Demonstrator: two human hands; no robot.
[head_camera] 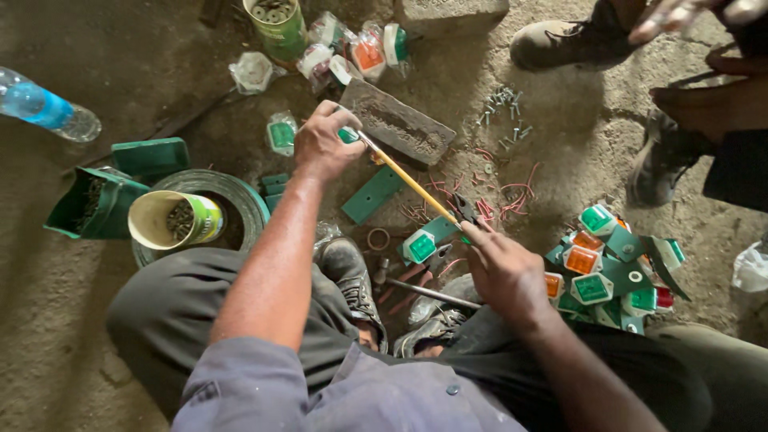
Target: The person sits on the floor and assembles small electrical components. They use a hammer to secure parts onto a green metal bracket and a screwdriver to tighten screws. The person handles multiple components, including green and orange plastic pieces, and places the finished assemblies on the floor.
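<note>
My left hand (322,146) is closed around a small green and white marker lamp (348,135), held above the dirt floor beside a grey brick (398,124). A yellow wire (410,182) runs taut from that lamp down to the right. My right hand (502,270) grips dark pliers (465,210), whose jaws sit at the wire's lower end. Another green lamp (420,246) lies on a green metal strip just left of my right hand. Red wire offcuts (506,194) are scattered under the pliers.
A heap of green and orange lamps with green brackets (606,270) lies at the right. Loose screws (504,108), a cup of screws (172,220) inside a green ring, green boxes (92,200), a water bottle (44,104), bagged lamps (352,48). Another person's boots (572,42) stand opposite.
</note>
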